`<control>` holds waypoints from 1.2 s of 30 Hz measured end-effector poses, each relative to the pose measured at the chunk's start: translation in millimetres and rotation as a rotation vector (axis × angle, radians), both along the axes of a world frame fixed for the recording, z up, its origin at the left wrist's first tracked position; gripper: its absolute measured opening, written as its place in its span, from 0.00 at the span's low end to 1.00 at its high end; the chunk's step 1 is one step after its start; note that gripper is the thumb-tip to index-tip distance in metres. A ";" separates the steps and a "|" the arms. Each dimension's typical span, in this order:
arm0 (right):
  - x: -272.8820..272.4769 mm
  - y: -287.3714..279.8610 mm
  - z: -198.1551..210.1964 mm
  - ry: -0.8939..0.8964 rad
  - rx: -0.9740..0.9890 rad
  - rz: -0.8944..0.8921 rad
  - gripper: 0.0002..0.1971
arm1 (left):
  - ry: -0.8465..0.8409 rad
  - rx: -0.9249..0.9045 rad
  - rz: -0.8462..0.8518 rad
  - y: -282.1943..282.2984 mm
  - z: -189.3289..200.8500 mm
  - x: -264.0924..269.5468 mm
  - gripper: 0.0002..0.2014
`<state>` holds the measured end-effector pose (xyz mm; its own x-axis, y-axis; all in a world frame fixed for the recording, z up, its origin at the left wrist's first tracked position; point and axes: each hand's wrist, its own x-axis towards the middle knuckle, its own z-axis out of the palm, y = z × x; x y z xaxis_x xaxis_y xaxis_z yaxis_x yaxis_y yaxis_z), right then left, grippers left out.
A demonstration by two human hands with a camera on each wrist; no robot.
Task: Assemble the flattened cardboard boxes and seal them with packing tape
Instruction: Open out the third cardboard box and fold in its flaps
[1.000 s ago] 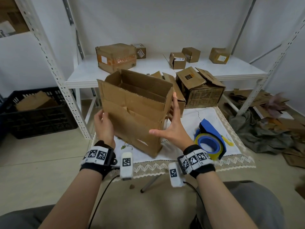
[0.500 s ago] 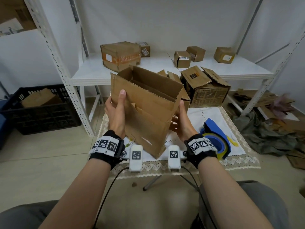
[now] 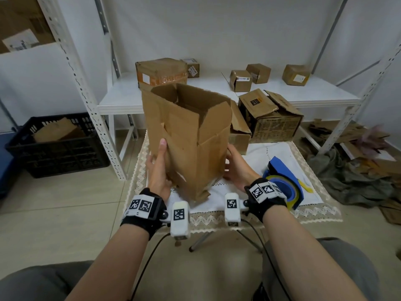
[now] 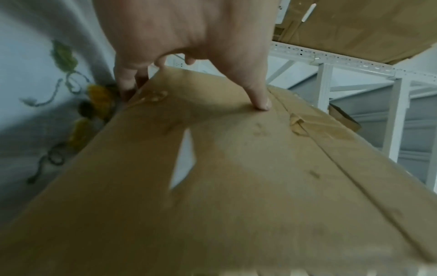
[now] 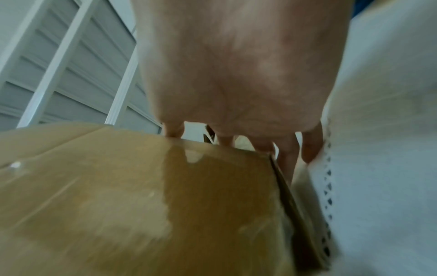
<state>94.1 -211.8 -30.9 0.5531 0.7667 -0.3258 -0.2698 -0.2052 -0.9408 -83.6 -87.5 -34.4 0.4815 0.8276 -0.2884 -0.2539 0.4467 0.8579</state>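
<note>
A worn brown cardboard box [image 3: 191,137] stands tall over the table, top flaps open, one corner edge facing me. My left hand [image 3: 159,170] grips its lower left side. In the left wrist view the left hand [image 4: 189,37] has its thumb [image 4: 260,100] pressed on the box [image 4: 236,186] and its fingers [image 4: 127,84] wrapped behind the edge. My right hand [image 3: 237,170] holds the lower right side. In the right wrist view its fingers [image 5: 286,160] reach round the far edge of the box [image 5: 118,205]. A blue tape dispenser [image 3: 282,185] with yellow-rimmed tape lies just right of my right wrist.
The small table has a white lace cloth [image 3: 271,153]. Behind the held box sits an open printed box [image 3: 273,118]. On the white shelf [image 3: 121,101] stand a taped box [image 3: 161,71] and several small boxes. A black crate [image 3: 56,148] is on the floor left, cardboard scraps and cloth [image 3: 358,174] right.
The box has turned from its wide face to a corner facing me and stands more upright. Both hands slid down its sides; the right hand went from flat beside it to holding it.
</note>
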 end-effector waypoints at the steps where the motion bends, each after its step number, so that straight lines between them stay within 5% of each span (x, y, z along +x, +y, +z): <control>1: 0.0 -0.6 -1.5 0.007 0.012 0.003 0.24 | -0.011 0.000 -0.036 -1.3 -3.5 0.7 0.56; 6: -6.6 -6.6 1.7 0.017 0.006 0.069 0.26 | -0.077 -0.008 -0.202 3.6 -25.8 0.8 0.48; 10: -4.5 -7.9 -2.7 0.043 0.080 0.006 0.38 | -0.037 0.089 -0.317 -18.2 7.7 -2.8 0.37; 14: -4.3 -12.0 -8.7 0.030 0.162 -0.019 0.29 | -0.014 0.163 -0.408 -15.8 14.9 -1.5 0.25; 18: -10.7 -16.7 -3.9 0.057 0.129 0.100 0.34 | 0.029 0.177 -0.473 -7.0 12.7 -7.9 0.09; 22: -16.2 -26.7 -6.3 0.101 0.011 0.229 0.27 | -0.067 0.139 -0.403 3.4 -2.4 -25.5 0.24; 24: -17.0 -30.5 -8.6 0.092 -0.011 0.221 0.22 | -0.124 0.093 -0.386 4.3 -3.4 -33.8 0.09; 27: -17.9 -26.8 -2.7 0.017 -0.037 0.153 0.11 | -0.088 0.153 -0.332 7.5 6.3 -38.8 0.10; 30: -16.9 -21.9 10.0 -0.112 0.059 0.029 0.32 | -0.073 0.237 -0.289 13.7 20.9 -37.0 0.11; 36: -25.6 -5.3 67.0 -0.121 0.258 0.011 0.38 | -0.165 0.427 -0.263 12.5 83.9 -22.6 0.24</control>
